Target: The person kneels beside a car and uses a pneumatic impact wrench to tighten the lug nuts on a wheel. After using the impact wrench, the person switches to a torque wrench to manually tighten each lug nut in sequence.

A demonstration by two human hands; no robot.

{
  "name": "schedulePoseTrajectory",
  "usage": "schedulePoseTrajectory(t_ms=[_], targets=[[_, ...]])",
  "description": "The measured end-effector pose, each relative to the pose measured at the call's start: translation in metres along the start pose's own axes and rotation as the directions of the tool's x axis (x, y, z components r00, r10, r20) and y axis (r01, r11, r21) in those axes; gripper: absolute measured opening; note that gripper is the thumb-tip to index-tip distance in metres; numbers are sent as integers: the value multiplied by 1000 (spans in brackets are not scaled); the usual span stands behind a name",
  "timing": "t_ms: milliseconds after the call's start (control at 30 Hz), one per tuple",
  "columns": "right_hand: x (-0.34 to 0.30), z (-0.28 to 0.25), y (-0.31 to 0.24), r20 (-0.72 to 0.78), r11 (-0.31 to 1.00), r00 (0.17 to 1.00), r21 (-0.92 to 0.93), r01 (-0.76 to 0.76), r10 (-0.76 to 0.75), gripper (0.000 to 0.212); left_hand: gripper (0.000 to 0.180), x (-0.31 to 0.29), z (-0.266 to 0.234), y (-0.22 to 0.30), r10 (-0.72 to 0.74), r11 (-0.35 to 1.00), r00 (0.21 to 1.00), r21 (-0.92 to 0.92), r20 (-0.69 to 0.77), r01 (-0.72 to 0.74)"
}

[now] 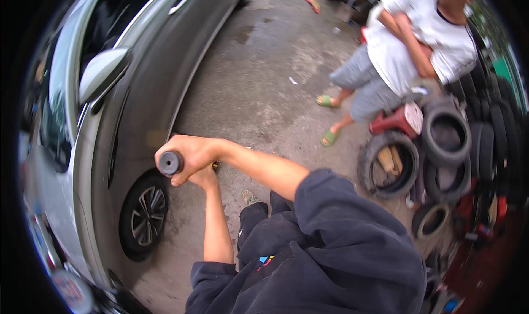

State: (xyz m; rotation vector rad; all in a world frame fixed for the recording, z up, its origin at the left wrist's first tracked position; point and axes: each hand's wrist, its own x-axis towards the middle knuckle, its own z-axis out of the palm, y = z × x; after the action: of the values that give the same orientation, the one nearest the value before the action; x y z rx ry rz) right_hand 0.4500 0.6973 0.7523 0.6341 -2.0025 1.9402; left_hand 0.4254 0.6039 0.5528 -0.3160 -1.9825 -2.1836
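Observation:
My right hand (pixel 194 149) is closed around a dark cylinder (pixel 171 163) with a round, flat end and a small hole in its centre. Its kind does not show, as the rest is covered by my hands. Just below, my left hand (pixel 204 177) is pressed up close to the right one. Its fingers are mostly hidden, and a small yellow bit shows beside it. Both hands are held out beside a grey car (pixel 160 55), above and next to its front wheel (pixel 144 216).
A person (pixel 421 35) in a white shirt stands at the far right with folded arms. Near them are a red-and-white container (pixel 398 120), a tyre with wood pieces inside (pixel 388 164) and several stacked tyres (pixel 446 131). The car's side mirror (pixel 103 75) juts out at the left.

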Motion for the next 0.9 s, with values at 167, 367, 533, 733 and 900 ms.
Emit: schedulePoseTrajectory(t_ms=[167, 367, 533, 733, 900], targets=[[-72, -16, 9, -46, 988, 999, 156, -16, 24, 32, 52, -16, -33, -18, -325, 945, 865, 98, 382, 312], [-234, 7, -27, -242, 1000, 970, 8, 23, -20, 40, 47, -107, -69, -29, -534, 584, 626, -288, 568, 759], [-372, -14, -76, -197, 996, 976, -10, -93, 89, 26, 70, -165, -29, -106, -989, 112, 88, 212, 118, 971], [-447, -39, -87, -143, 967, 958, -20, -252, 247, 28, 19, -235, 24, -135, -999, -32, -32, -16, 9, 999], [-462, -46, -79, -139, 969, 967, -94, -229, 215, 30, 14, -249, 58, -113, -992, 67, 80, 136, -93, 988]])
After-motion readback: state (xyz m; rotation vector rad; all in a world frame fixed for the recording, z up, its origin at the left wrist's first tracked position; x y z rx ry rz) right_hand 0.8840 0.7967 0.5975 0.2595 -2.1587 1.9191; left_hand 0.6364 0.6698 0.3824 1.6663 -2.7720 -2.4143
